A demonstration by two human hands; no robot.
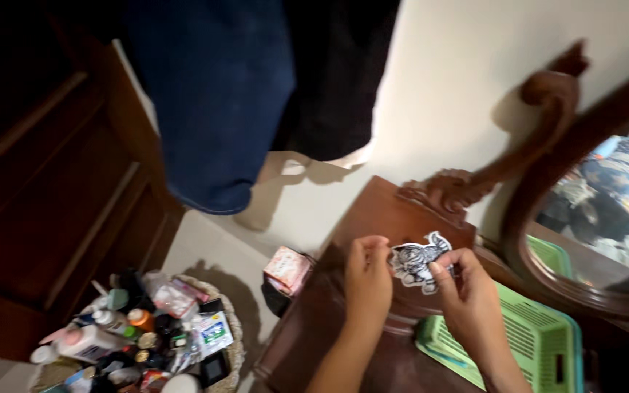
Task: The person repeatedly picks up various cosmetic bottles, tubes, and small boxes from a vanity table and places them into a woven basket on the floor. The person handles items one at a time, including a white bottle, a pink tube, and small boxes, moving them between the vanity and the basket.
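1. At 7 o'clock in your view sits a round woven basket [233,348] crowded with small bottles [95,339], tubes and packets, resting on the pale floor [205,247]. It lies well apart from your hands.
2. At 6 o'clock, a small pink box [287,269] sits between the basket and the dark wooden dresser [373,211], just beside the dresser's edge.
3. Your left hand [368,280] is closed in a pinch, thumb and fingertips on the left edge of a cut-out tiger sticker [416,260], black and white with a white border.
4. The sticker hangs between both hands, above the dresser top, slightly right of centre.
5. Your right hand [467,291] pinches the sticker's right edge at 4 o'clock, fingers curled shut on it.
6. At 5 o'clock a green plastic basket [540,335] lies on the dresser, just beside your right wrist.
7. At 3 o'clock a carved wooden mirror frame [547,138] curves up against the wall.
8. Risks, as a judgement: with 2 pinches at opposite edges, pulling unevenly could tear or crease the thin sticker. If either pinch slackens, it could drop towards the gap beside the dresser. The view is blurred, so I cannot tell whether any backing is peeling.
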